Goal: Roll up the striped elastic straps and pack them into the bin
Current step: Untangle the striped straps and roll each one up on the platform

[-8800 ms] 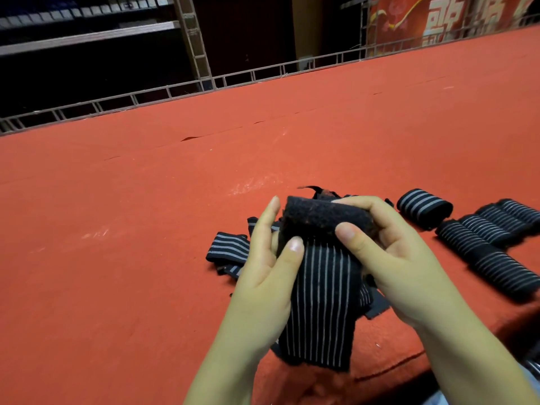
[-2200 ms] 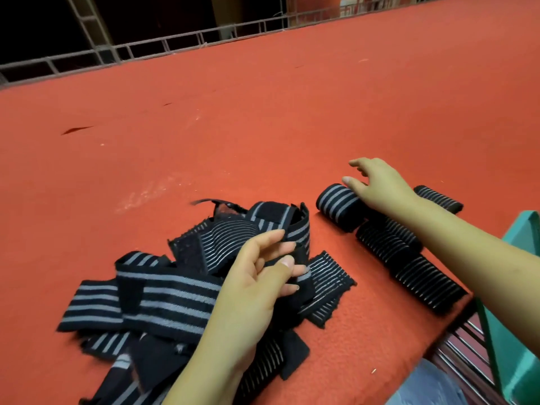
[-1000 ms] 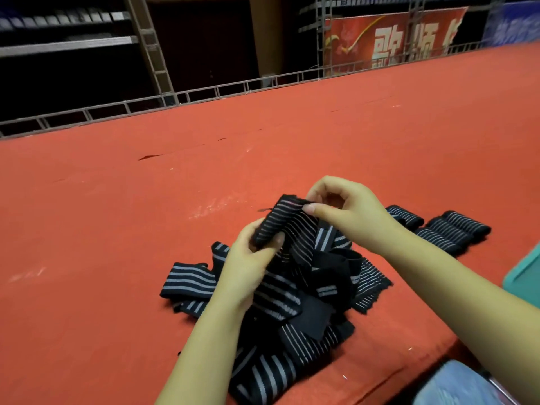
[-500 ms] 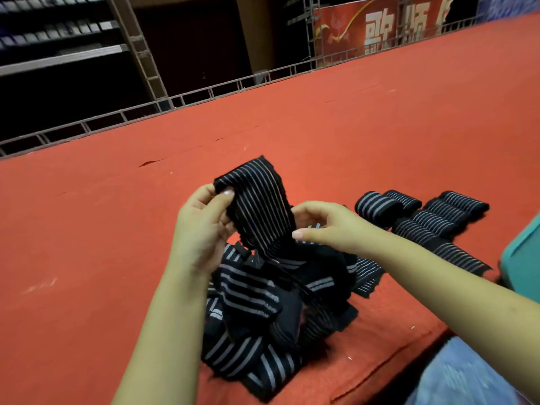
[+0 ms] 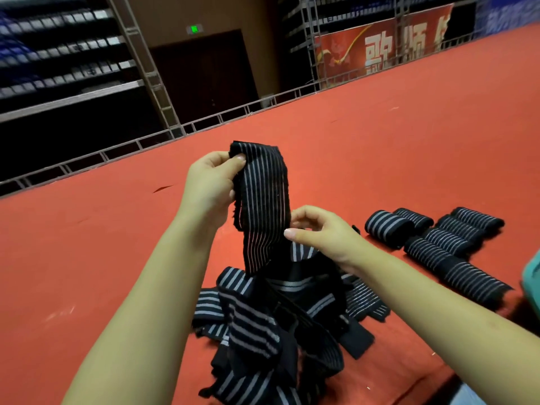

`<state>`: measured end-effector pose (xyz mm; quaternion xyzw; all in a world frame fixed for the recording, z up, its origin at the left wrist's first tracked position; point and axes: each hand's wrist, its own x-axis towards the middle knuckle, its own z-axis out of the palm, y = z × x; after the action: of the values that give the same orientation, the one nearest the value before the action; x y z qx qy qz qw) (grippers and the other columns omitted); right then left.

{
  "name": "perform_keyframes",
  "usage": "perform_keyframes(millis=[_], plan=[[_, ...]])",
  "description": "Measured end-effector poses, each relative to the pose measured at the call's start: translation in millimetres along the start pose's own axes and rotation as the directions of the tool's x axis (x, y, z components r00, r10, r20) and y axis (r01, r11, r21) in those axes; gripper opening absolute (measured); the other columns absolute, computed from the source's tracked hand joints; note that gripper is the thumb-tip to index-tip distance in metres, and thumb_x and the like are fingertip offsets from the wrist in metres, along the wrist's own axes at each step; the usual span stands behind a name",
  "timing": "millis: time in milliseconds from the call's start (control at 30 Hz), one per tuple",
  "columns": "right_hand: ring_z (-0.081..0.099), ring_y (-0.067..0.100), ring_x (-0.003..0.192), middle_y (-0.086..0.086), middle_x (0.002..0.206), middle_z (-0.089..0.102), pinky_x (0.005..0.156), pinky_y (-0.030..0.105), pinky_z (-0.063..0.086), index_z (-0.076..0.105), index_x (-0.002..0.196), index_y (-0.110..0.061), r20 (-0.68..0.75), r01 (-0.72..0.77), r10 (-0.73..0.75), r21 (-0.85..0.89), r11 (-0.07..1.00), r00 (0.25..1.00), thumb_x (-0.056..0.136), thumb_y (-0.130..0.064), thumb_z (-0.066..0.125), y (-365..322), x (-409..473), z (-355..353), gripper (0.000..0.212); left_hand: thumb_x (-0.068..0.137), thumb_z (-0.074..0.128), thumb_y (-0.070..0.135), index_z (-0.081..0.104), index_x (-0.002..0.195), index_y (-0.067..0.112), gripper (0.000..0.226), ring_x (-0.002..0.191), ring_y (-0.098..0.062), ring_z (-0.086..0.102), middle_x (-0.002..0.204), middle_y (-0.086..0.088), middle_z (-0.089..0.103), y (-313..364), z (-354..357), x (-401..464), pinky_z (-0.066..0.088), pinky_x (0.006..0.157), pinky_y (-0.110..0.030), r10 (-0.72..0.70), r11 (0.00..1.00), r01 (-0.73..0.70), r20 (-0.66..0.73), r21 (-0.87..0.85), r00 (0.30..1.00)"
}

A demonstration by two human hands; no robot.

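A black strap with thin white stripes (image 5: 263, 206) hangs lifted above a tangled pile of loose striped straps (image 5: 277, 323) on the red felt table (image 5: 380, 147). My left hand (image 5: 210, 185) pinches the strap's top end, thumb on its front. My right hand (image 5: 324, 232) pinches the same strap lower down, just above the pile. Several rolled straps (image 5: 438, 241) lie in a row to the right. A sliver of the teal bin (image 5: 533, 282) shows at the right edge.
The table's near edge runs along the bottom right, with blue cloth (image 5: 479, 396) below it. A metal rail (image 5: 204, 124) lines the far edge, with dark shelving and a red banner (image 5: 380, 45) behind.
My left hand has lifted the strap's end higher, stretching it up out of the pile. My right hand keeps its hold lower on the strap.
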<state>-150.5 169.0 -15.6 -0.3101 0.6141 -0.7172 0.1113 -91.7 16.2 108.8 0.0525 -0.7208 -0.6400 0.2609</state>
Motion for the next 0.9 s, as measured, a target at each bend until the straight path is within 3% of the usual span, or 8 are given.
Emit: perform_keyframes(millis=[67,167,300,400,500,633,733,900], plan=[[0.063,0.008,0.097,0.001,0.109,0.065,0.085,0.024,0.049,0.062,0.096,-0.027,-0.107,-0.008,-0.004,-0.118,0.993,0.994,0.085,-0.015,0.072,-5.0,-2.9,2.4,0.019,0.098,0.052,0.002,0.055,0.080,0.007,0.019,0.059,-0.014,0.060,0.073,-0.008,0.060,-4.5,-1.4,4.6,0.049,0.046,-0.019,-0.048,0.999,0.048,-0.039,-0.019,0.998],[0.057,0.004,0.104,-0.005,0.120,0.053,0.077,0.014,0.042,0.054,0.108,-0.031,-0.304,-0.053,-0.066,-0.367,0.929,0.950,0.084,-0.033,0.072,-5.7,-18.2,7.0,0.030,0.098,0.048,-0.002,0.049,0.073,0.008,0.027,0.057,-0.014,0.056,0.069,-0.008,0.053,-21.5,1.2,1.9,0.049,0.046,-0.019,-0.168,0.982,0.157,-0.098,-0.104,0.981],[0.037,0.004,0.124,-0.011,0.129,0.033,0.103,0.022,0.034,0.038,0.136,-0.023,-0.217,-0.054,-0.073,-0.528,0.848,0.973,0.074,-0.045,0.078,15.1,-40.7,43.1,0.076,0.097,0.043,-0.006,0.049,0.077,0.002,0.022,0.061,-0.017,0.056,0.075,-0.012,0.051,-43.8,5.4,0.9,0.051,0.044,-0.017,-0.351,0.885,0.289,-0.116,-0.364,0.929],[0.027,0.009,0.135,-0.006,0.142,0.027,0.113,0.030,0.029,0.028,0.141,-0.020,-0.289,-0.066,-0.107,-0.528,0.847,0.951,0.072,-0.047,0.079,33.4,-34.2,64.1,0.090,0.098,0.041,-0.005,0.050,0.079,-0.001,0.022,0.056,-0.015,0.061,0.080,-0.014,0.053,-46.0,3.2,1.9,0.053,0.046,-0.018,-0.431,0.782,0.335,-0.068,-0.526,0.900],[0.037,0.004,0.123,-0.011,0.133,0.037,0.104,0.024,0.033,0.029,0.139,-0.022,-0.316,-0.101,0.003,-0.295,0.950,0.949,0.078,-0.036,0.078,36.9,-25.0,49.3,0.079,0.099,0.042,-0.001,0.053,0.089,-0.003,0.015,0.076,-0.020,0.062,0.088,-0.014,0.058,-45.6,-12.6,-0.2,0.059,0.057,-0.027,-0.430,0.773,0.356,-0.022,-0.525,0.902],[0.051,0.008,0.110,-0.013,0.115,0.049,0.088,0.021,0.038,0.043,0.133,-0.022,-0.212,-0.191,0.100,-0.471,0.861,0.972,0.090,-0.023,0.066,49.4,-21.1,30.6,0.048,0.101,0.042,0.003,0.057,0.104,-0.002,0.015,0.083,-0.018,0.064,0.094,-0.012,0.064,-56.4,-40.4,-2.0,0.056,0.074,-0.031,-0.420,0.841,0.365,-0.055,-0.400,0.906],[0.052,0.006,0.098,-0.011,0.106,0.057,0.083,0.018,0.038,0.061,0.116,-0.019,-0.243,-0.188,0.057,-0.558,0.808,0.968,0.092,-0.016,0.062,57.7,-14.2,30.4,0.025,0.102,0.042,0.003,0.059,0.097,0.001,0.018,0.081,-0.016,0.063,0.091,-0.008,0.064,-65.0,-46.4,-11.6,0.055,0.070,-0.031,-0.419,0.867,0.373,-0.080,-0.331,0.904],[0.055,-0.003,0.078,-0.011,0.094,0.066,0.066,0.003,0.034,0.071,0.097,-0.017,-0.279,-0.154,-0.011,-0.562,0.813,0.960,0.088,-0.014,0.067,66.3,-10.9,20.7,0.010,0.103,0.038,0.000,0.058,0.089,0.005,0.025,0.074,-0.014,0.063,0.085,-0.006,0.062,-77.6,-61.1,-19.1,0.055,0.062,-0.031,-0.379,0.899,0.296,-0.235,-0.322,0.895]])
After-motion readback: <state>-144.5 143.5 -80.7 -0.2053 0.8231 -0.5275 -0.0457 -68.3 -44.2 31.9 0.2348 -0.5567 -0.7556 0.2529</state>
